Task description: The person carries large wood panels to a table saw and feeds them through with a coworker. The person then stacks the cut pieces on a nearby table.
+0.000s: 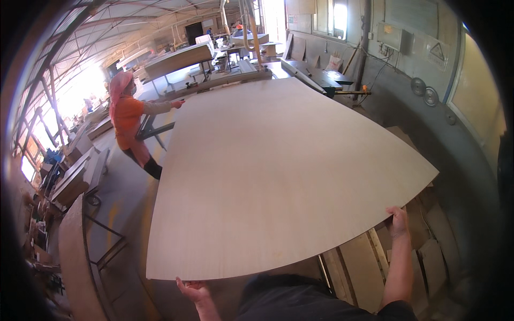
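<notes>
A large pale plywood sheet (267, 171) spreads out in front of me, its near edge close to my body. My left hand (194, 290) is under the near left corner, with the thumb at the edge and the other fingers partly hidden below. Around the near right edge my right hand (397, 220) is closed, thumb on top and fingers underneath. The sheet's far end lies by a machine table, where a co-worker (127, 115) in an orange top and pink head covering reaches a hand to its left edge.
A dark machine table (316, 77) stands at the far right of the sheet. Boards (364, 267) lie low beside my right arm. At left are a long panel (75, 257) and a metal stand (110, 246). Round discs (430, 96) hang on the right wall.
</notes>
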{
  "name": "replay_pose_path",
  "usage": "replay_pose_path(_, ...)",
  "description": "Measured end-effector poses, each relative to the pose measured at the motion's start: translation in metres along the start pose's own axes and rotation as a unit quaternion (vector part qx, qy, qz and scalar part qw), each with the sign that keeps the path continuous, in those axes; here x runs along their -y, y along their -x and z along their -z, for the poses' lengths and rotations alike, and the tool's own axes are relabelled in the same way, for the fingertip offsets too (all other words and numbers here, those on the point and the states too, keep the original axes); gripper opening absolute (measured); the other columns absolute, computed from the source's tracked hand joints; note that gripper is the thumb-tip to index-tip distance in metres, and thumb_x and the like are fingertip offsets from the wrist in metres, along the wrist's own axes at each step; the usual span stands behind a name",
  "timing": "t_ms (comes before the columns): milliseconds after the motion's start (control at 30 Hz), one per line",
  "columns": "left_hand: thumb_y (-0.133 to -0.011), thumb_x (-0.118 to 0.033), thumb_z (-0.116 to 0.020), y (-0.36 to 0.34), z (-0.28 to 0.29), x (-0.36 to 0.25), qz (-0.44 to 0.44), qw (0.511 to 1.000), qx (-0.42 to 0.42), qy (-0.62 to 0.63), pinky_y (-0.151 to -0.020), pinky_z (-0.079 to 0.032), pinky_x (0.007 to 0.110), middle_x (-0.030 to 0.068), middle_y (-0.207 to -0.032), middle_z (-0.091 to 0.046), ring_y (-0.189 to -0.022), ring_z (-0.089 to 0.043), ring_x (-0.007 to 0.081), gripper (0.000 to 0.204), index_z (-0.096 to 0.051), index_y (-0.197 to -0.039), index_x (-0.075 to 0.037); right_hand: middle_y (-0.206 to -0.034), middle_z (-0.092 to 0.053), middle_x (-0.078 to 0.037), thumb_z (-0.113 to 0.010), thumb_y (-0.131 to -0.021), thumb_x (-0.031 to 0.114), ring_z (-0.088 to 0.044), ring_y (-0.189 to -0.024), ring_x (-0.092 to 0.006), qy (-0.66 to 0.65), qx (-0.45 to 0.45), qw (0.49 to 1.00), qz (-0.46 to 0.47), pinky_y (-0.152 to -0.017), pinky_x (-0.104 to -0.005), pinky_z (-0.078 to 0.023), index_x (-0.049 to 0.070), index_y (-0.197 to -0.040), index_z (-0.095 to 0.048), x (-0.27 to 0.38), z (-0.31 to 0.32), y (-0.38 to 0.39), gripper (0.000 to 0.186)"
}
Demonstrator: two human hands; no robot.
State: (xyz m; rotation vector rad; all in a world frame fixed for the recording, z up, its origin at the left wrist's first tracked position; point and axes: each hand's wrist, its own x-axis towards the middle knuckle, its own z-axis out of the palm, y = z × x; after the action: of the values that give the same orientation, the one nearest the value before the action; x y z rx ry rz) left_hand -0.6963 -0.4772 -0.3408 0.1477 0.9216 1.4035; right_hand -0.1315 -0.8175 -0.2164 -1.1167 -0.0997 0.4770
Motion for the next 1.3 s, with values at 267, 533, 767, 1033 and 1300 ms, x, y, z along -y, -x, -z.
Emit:
replay_pose_path(267, -0.099, -0.043, -0.061, -0.017, -0.027, 0.045, 0.024, 0.996, -0.003, -0.083, -0.088, -0.059, 0.043, 0.0076, -0.121, -0.069, -0.105, -0.068, 0.0248, 0.044, -0.062, -0.126, -0.008, -0.106, -0.066, -0.007, -0.06, -0.077, -0.002, -0.066, -0.098, -0.023, 0.018, 0.006, 1.0, -0.006, -0.089, -0.039, -0.055, 0.001, -0.113, -0.064, 0.001, 0.034, -0.057, 0.037)
replay_pose_path(533, -0.1, -0.044, -0.059, -0.034, -0.043, 0.054, 0.023, 0.989, -0.037, -0.143, -0.093, -0.057, 0.044, 0.0071, -0.125, -0.068, -0.111, -0.066, 0.0275, 0.047, -0.061, -0.131, -0.01, -0.085, -0.067, -0.007, -0.061, -0.075, 0.001, -0.066, -0.084, -0.0212, -0.002, -0.034, 0.999, -0.002, -0.083, -0.0366, -0.054, 0.0, -0.082, -0.069, -0.012, 0.053, -0.09, 0.01)
replay_pose_path(767, -0.101, -0.049, -0.055, -0.03, -0.061, 0.072, 0.026, 0.985, -0.016, -0.171, -0.104, -0.05, 0.046, 0.0104, -0.14, -0.059, -0.125, -0.058, 0.0306, 0.059, -0.052, -0.143, -0.007, -0.106, -0.066, -0.007, -0.062, -0.075, -0.002, -0.067, -0.096, -0.0226, 0.0, -0.022, 0.999, -0.049, -0.087, -0.0387, -0.055, -0.001, -0.119, -0.062, -0.025, 0.09, -0.109, 0.044)
replay_pose_path(1033, -0.102, -0.047, -0.054, -0.015, -0.084, 0.093, 0.001, 0.984, -0.061, -0.164, -0.113, -0.043, 0.049, 0.0115, -0.15, -0.05, -0.133, -0.05, 0.0327, 0.062, -0.046, -0.148, -0.006, -0.103, -0.069, -0.009, -0.06, -0.078, 0.003, -0.067, -0.096, -0.0239, -0.025, -0.056, 0.996, -0.057, -0.089, -0.0388, -0.055, -0.004, -0.103, -0.066, -0.023, 0.071, -0.1, 0.026)
replay_pose_path(1300, -0.105, -0.046, -0.047, -0.001, -0.074, 0.122, 0.021, 0.981, -0.097, -0.165, -0.114, -0.041, 0.05, 0.0117, -0.149, -0.051, -0.132, -0.051, 0.0339, 0.059, -0.047, -0.147, -0.005, -0.109, -0.067, -0.01, -0.059, -0.079, 0.007, -0.066, -0.102, -0.0254, -0.02, -0.045, 0.997, -0.067, -0.092, -0.0415, -0.055, -0.002, -0.117, -0.063, -0.019, 0.092, -0.113, 0.039)
